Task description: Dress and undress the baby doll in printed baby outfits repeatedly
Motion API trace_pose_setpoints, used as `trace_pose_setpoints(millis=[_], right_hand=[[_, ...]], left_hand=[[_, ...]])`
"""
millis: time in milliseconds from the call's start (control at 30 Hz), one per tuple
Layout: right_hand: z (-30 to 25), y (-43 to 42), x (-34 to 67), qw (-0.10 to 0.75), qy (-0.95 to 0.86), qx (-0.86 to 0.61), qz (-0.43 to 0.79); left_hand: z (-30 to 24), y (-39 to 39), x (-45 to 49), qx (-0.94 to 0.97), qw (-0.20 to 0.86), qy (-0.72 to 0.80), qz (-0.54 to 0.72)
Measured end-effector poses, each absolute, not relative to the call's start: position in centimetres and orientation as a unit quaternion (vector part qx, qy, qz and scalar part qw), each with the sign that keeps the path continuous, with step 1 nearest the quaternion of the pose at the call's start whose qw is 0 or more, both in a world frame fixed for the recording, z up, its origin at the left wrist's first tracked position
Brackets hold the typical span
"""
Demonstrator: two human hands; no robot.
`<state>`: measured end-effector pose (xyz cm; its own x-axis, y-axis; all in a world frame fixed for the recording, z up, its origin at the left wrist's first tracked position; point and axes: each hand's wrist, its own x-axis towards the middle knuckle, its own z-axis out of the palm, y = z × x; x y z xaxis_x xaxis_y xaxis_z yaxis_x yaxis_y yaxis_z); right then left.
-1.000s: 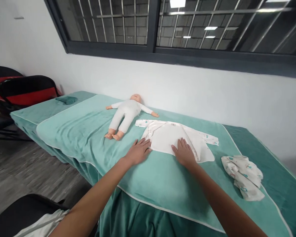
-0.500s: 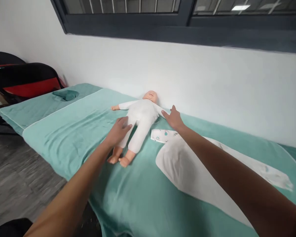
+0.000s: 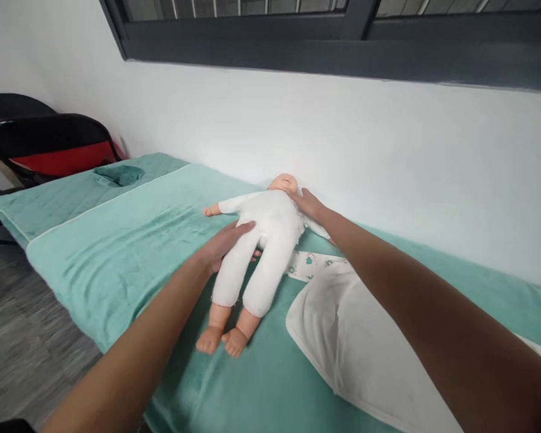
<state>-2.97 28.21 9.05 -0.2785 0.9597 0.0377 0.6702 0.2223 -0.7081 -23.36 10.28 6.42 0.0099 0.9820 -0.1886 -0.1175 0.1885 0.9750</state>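
A baby doll (image 3: 270,216) with a white cloth body and bare vinyl head, hands and feet lies face up on the green bed cover (image 3: 252,385). My left hand (image 3: 228,243) is wrapped round the doll's thigh, thumb on top and fingertips showing between the legs. At the doll's neck and shoulder, my right hand (image 3: 310,205) holds on with its thumb raised; some fingers are hidden behind the doll. Under my right forearm lies a white baby garment or cloth (image 3: 342,325) with a printed strip (image 3: 313,264), partly covered by the arm.
A white wall with a dark window frame (image 3: 252,45) rises behind the bed. To the left, a quilted green pad (image 3: 155,165) has a hollow (image 3: 119,174) in it. Black and red chairs (image 3: 63,153) stand beyond the bed's far left end.
Both hands have closed in on the doll: the left from beside the leg to round the thigh, the right to the neck. The doll has shifted nearer, its leg now overlapping the printed strip.
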Motion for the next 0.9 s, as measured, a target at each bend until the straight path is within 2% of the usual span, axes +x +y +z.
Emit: trace_pose_setpoints(millis=[200, 333, 567, 900], right_hand=[[15.1, 21.1, 5.2, 0.252, -0.719, -0.581, 0.285], [16.7, 15.7, 13.2, 0.26, -0.69, -0.625, 0.255], [13.6, 8.1, 22.7, 0.258, -0.631, -0.695, 0.229], [10.0, 10.7, 24.8, 0.229, -0.619, -0.712, 0.239]], left_hand=[[9.8, 4.6, -15.8, 0.409, 0.608, 0.432, 0.526], [9.8, -0.1, -8.8, 0.403, 0.658, 0.38, 0.51], [6.8, -5.0, 0.2, 0.405, 0.715, 0.363, 0.439], [4.8, -3.5, 3.5, 0.386, 0.708, 0.382, 0.451]])
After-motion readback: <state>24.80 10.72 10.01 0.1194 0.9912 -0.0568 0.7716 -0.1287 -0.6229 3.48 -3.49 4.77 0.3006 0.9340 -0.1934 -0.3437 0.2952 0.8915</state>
